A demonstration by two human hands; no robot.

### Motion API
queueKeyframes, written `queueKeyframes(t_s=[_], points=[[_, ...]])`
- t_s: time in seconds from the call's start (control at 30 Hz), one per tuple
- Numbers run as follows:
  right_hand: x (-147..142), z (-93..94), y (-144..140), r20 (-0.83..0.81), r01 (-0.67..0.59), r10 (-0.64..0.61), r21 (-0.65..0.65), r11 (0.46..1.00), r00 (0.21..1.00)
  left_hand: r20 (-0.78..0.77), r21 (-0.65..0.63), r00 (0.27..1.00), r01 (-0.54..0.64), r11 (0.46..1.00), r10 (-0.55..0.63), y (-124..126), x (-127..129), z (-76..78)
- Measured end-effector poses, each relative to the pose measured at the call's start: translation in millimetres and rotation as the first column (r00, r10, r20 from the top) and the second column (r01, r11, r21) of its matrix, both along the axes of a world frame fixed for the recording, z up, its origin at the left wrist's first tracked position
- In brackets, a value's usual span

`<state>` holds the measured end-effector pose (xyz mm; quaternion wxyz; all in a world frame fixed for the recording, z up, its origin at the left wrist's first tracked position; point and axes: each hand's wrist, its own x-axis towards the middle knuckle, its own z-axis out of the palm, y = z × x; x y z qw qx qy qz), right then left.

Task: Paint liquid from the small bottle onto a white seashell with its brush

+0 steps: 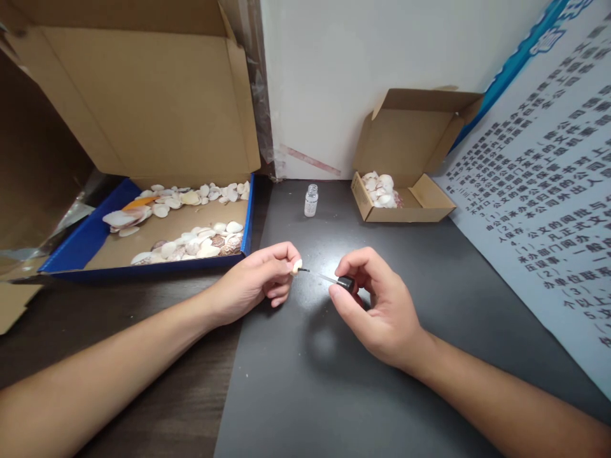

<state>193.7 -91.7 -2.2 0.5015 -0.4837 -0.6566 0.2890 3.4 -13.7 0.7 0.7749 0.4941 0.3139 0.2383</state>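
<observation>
White wall (382, 63) behind; dark table (143, 356) w/ grey mat (305, 381).

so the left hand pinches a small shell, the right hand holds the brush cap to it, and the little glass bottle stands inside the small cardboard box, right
Not quite. In the head view the little glass bottle stands on the dark mat, left of the small cardboard box, not inside it. The rest holds: the left hand pinches a small shell, and the right hand holds the brush cap to it.

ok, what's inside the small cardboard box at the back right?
The small cardboard box holds a pile of pale shells at its left end. The near wall hides the floor on the right, so anything there can't be seen.
</observation>
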Motion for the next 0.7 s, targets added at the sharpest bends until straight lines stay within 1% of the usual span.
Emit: queueKeyframes(t_s=[0.1,0.23,0.4,0.53,0.63,0.7], points=[[0.4,0.4,0.9,-0.015,0.033,-0.033,-0.016,0.999,0.999,0.000,0.000,1.000,-0.009,1.000,0.009,0.5,0.2,0.0],[1.6,-1.5,0.2,-0.048,-0.037,0.036,-0.008,0.999,0.998,0.004,-0.004,1.000,-0.005,1.000,0.005,1.0,0.0,-1.2],[0.8,-1.3,0.5,-0.044,0.013,-0.014,-0.016,1.000,0.999,0.011,-0.006,1.000,-0.006,1.000,0.006,0.5,0.0,-1.4],[0.4,-0.1,1.1,-0.047,-0.037,0.036,-0.012,0.999,0.998,0.007,-0.004,1.000,-0.011,1.000,0.011,0.2,0.6,-0.6],[-1.2,0.9,1.9,-0.024,0.022,-0.023,-0.025,0.999,0.999,0.002,-0.002,1.000,-0.013,1.000,0.013,0.3,0.9,-0.1],[-1.7,1.1,2.2,-0.026,0.033,-0.033,-0.027,0.999,0.999,0.000,-0.004,1.000,-0.013,1.000,0.013,0.5,0.8,-0.1]])
